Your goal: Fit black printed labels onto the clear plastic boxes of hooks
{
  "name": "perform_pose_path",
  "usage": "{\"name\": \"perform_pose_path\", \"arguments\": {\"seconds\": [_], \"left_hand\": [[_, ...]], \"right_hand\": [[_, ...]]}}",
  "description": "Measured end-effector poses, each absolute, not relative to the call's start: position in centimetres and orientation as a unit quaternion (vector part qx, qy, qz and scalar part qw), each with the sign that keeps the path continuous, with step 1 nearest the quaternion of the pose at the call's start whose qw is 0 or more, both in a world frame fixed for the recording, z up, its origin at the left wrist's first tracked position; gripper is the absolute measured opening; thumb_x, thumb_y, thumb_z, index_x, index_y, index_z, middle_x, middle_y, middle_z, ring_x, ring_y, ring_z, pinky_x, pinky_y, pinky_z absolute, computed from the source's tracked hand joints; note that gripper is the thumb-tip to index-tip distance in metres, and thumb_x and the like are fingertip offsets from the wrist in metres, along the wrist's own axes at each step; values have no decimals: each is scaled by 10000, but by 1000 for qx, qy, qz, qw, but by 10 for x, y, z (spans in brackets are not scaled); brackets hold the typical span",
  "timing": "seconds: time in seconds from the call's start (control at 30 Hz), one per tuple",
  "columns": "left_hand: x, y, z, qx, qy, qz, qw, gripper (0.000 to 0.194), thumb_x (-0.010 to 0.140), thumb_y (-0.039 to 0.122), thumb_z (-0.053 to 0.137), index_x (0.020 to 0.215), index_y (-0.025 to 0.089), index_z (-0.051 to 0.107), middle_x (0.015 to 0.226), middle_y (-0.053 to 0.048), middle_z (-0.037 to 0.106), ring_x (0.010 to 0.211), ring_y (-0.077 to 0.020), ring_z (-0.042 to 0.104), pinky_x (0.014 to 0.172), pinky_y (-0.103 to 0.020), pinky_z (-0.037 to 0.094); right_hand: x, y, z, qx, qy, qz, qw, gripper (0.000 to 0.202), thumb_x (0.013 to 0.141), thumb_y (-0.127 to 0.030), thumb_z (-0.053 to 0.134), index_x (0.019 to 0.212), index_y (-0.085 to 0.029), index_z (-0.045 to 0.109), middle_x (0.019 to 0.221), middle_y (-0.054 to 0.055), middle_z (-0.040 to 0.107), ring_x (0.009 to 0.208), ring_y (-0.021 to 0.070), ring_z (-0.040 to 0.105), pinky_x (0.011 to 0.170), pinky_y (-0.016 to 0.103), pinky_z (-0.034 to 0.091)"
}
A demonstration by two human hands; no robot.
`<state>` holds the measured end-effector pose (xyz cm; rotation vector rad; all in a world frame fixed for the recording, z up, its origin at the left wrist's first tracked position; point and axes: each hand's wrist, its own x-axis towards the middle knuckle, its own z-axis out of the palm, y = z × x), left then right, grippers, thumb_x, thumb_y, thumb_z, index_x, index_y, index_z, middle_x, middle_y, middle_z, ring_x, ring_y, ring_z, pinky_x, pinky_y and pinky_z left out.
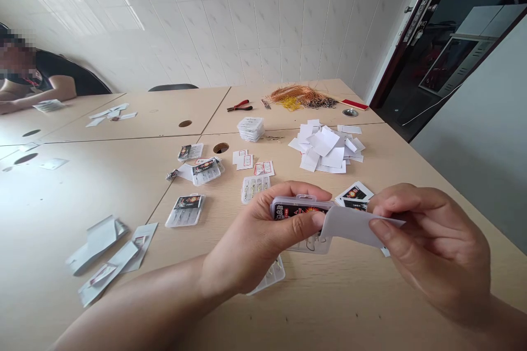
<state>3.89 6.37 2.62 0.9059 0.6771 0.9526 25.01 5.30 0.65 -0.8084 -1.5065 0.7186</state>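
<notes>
My left hand (267,230) is closed round a clear plastic case (317,244) with a black printed label and small hooks inside, its thumb across the front. A strip of white paper (354,225) bends between the case and my right hand (428,236), whose thumb and fingers pinch its right end. The paper's left end touches the case beside my left thumb. Under my left hand lies another clear case (269,277), partly hidden. Black printed cards (354,192) rest on the table behind my right hand. Just beyond my left hand is a clear case with hooks (255,187).
On the table (173,279) are a heap of white papers (327,145), stacked cases (250,129), red-handled pliers (239,106), copper-coloured strands (296,93), labelled cases (185,211) and folded packets (117,258). A person (37,74) sits at the far left.
</notes>
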Motion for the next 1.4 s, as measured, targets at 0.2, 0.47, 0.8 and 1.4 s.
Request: {"name": "perform_pose_path", "arguments": {"seconds": [0.2, 0.47, 0.8, 1.4], "left_hand": [[41, 64, 29, 390, 317, 448, 739, 100, 789, 247, 853, 869, 230, 795, 826, 25, 733, 721, -68, 612, 642, -148, 470], [44, 64, 34, 331, 350, 452, 751, 173, 706, 255, 907, 822, 208, 787, 764, 16, 677, 653, -78, 585, 573, -163, 457], [44, 64, 34, 319, 359, 457, 749, 184, 709, 237, 903, 836, 193, 778, 748, 13, 686, 665, -88, 599, 598, -184, 450], [45, 64, 38, 291, 355, 482, 746, 170, 710, 199, 894, 831, 176, 777, 736, 9, 687, 676, -97, 618, 601, -186, 475]], "right_hand": [[251, 57, -2, -348, -622, 350, 608, 223, 877, -105, 678, 959, -312, 684, 861, -1, 637, 716, 142, 611, 581, 238, 541], [252, 61, -2, -362, -593, 388, 606, 98, 884, -215, 721, 908, -301, 681, 820, 2, 637, 670, 139, 606, 544, 231, 540], [251, 64, -4, -339, -586, 406, 614, 148, 884, -176, 719, 923, -315, 688, 837, -17, 637, 696, 126, 595, 569, 221, 524], [251, 67, -1, -341, -581, 389, 628, 136, 860, -193, 752, 896, -308, 687, 810, -13, 646, 706, 137, 618, 578, 235, 549]]}}
